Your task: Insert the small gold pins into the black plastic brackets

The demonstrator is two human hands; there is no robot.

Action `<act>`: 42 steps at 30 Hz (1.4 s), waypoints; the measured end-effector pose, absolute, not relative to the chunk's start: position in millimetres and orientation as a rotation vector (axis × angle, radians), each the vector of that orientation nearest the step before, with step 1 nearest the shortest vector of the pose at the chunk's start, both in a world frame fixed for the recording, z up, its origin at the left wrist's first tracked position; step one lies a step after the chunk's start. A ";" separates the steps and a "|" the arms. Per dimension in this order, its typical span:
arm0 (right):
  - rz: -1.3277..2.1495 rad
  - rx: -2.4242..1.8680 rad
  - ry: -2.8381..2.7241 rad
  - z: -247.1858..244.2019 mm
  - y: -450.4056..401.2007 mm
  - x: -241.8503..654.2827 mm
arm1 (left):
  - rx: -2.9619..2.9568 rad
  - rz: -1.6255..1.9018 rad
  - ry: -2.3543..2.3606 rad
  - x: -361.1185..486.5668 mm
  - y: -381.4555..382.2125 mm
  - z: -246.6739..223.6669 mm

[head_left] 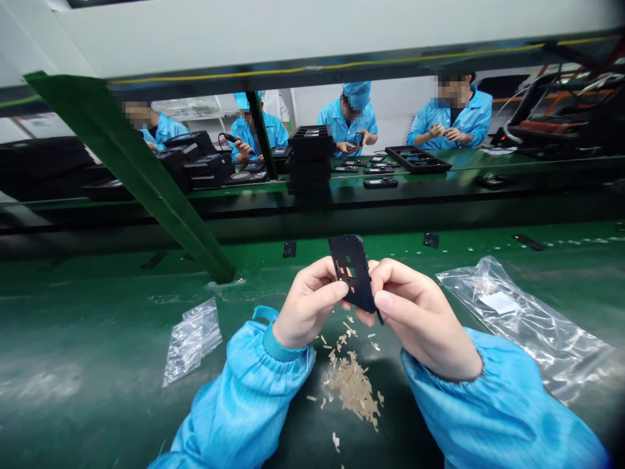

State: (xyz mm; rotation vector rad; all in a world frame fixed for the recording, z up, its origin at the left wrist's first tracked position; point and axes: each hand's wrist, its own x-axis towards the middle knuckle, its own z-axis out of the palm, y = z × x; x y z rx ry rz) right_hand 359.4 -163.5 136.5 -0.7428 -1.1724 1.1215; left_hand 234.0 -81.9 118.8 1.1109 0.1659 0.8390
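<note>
A thin black plastic plate (352, 270) with small cut-outs, like a phone's inner cover, is held tilted above the bench. My left hand (312, 299) grips its left edge, thumb on the face and fingers behind. At its right edge, my right hand (415, 312) is closed, thumb and forefinger pinched against the plate's side. A narrow dark end sticks out below the right thumb; whether it belongs to the plate I cannot tell. Under my hands lies a loose heap of small beige pieces (355, 387), with several scattered around it.
Clear plastic bags lie at the left (193, 342) and at the right (522, 319) on the green bench (97, 417). Small black parts (431, 240) sit along its far side. A slanting green post (146, 179) stands front left. Beyond, co-workers in blue handle devices near stacked black trays (310, 156).
</note>
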 end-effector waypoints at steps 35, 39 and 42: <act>0.755 -0.899 -1.217 124.9 -157.5 356.6 | 0.822 0.787 0.308 243.6 -111.4 124.5; 0.741 -0.895 -1.190 122.6 -155.5 354.2 | 0.772 0.778 0.306 245.0 -113.6 124.5; 0.757 -0.882 -1.161 120.4 -153.9 352.3 | 0.733 0.757 0.307 245.8 -115.8 124.2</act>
